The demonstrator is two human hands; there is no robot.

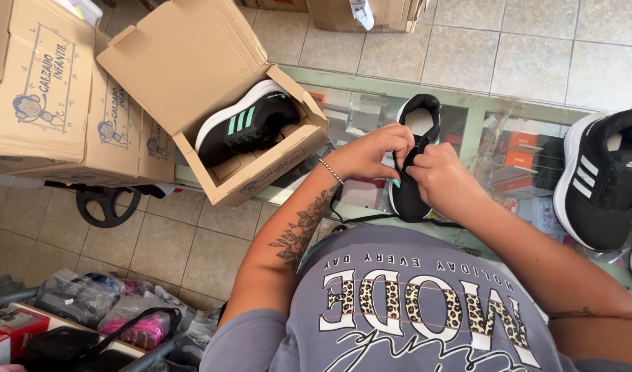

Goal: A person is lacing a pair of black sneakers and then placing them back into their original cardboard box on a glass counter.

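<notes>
Fingers (397, 146) of both hands are pinched together on the black lace (407, 160) of a black shoe (411, 196) lying near the front edge of the glass tabletop (467, 110), right of the open cardboard box (192, 76) that overhangs the tabletop's left end and holds its mate (243, 127). The shoe looks light and soft-sided with a firmer sole, best steadied at heel or sole, its lace limp and thin. Left hand (367, 153) and right hand (440, 178) meet over the tongue, wrists bent inward, forearms angled in from the body.

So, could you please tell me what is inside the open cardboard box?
The box holds one black shoe with a white sole and green stripes, lying on its side. Whatever lies under it is hidden by the shoe and the box wall.
</notes>
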